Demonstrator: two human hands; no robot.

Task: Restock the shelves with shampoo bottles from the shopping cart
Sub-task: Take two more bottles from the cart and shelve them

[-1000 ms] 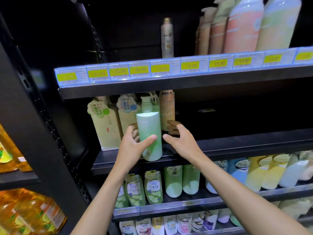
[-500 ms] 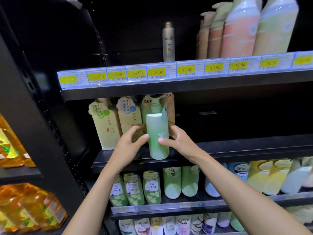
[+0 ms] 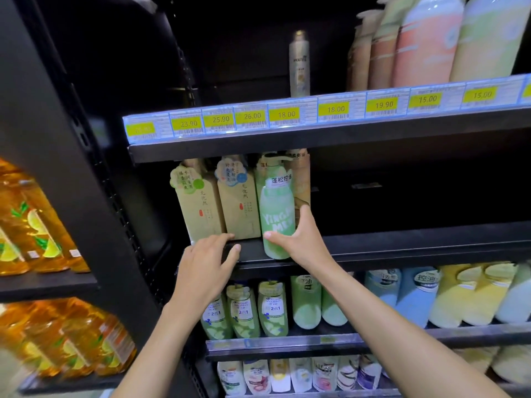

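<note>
Two hands reach up to the dark shelves, and one green bottle (image 3: 277,222) with a pump top is the thing to watch. Far to the left of the green bottle, yellow oil bottles (image 3: 34,225) stand on another rack. Just left of the green bottle stand tan boxes (image 3: 201,208), side by side. Below them, left of the green bottle's foot, the left hand (image 3: 207,259) lies at the front lip of the middle shelf (image 3: 402,242). Its fingers are loose and spread, and it has hold of nothing.

The green bottle stands upright at the front of the middle shelf, with its label facing out. A brown bottle (image 3: 301,182) peeks out just behind it. The right hand (image 3: 304,242) is wrapped round the green bottle's lower half. The thumb lies across the front and the fingers curl round the right side.

To the right of the green bottle the shelf is dark, and I see no bottles on it there.

I think this one bottle is nearly done. Its foot seems to be down on the shelf, so the hand only needs to let go, or push it back a bit. The whole job looks far from done, since so much room is left to the right of the green bottle. The shopping cart is not in sight, so I cannot say how many bottles wait in it.
</note>
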